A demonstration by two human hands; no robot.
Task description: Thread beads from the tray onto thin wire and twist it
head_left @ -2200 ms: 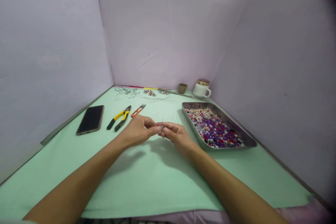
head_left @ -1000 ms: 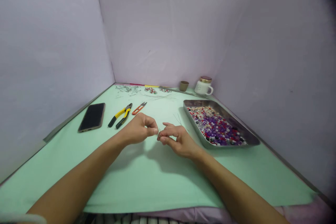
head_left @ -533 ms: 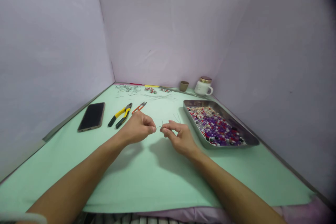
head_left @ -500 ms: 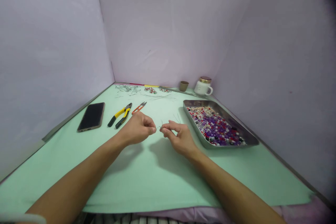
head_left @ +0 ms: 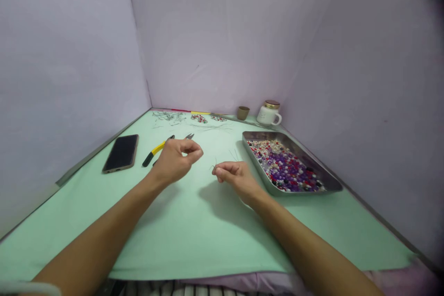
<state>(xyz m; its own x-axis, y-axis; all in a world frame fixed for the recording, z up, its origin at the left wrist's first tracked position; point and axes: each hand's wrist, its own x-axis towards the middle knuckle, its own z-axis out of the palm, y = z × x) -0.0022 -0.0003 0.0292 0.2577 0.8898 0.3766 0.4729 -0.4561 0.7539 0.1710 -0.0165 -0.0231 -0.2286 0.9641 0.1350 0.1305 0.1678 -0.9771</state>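
My right hand (head_left: 237, 178) pinches a thin dark wire (head_left: 214, 165) between thumb and forefinger, above the green tabletop (head_left: 204, 231). Short bent ends of the wire stick out past the fingertips. To its left, my left hand (head_left: 178, 159) is closed with thumb and forefinger together. Whether anything thin sits in that pinch I cannot make out. Behind the left hand lie yellow-and-black pliers (head_left: 157, 149) and small snips (head_left: 189, 136), both partly covered by it. A few loose wires (head_left: 234, 154) rest just beyond the right hand.
On the right stands a metal tray (head_left: 255, 166) of mixed beads. A phone (head_left: 121, 153) lies at left. Along the back are a pile of wire pieces (head_left: 169, 116), beaded pieces (head_left: 199, 119), a small brown cup (head_left: 243, 113) and a lidded white mug (head_left: 268, 114). Walls enclose three sides.
My left hand has moved up and left, away from the wire, and now covers more of the pliers and snips. The right hand stays nearly in place with the wire.
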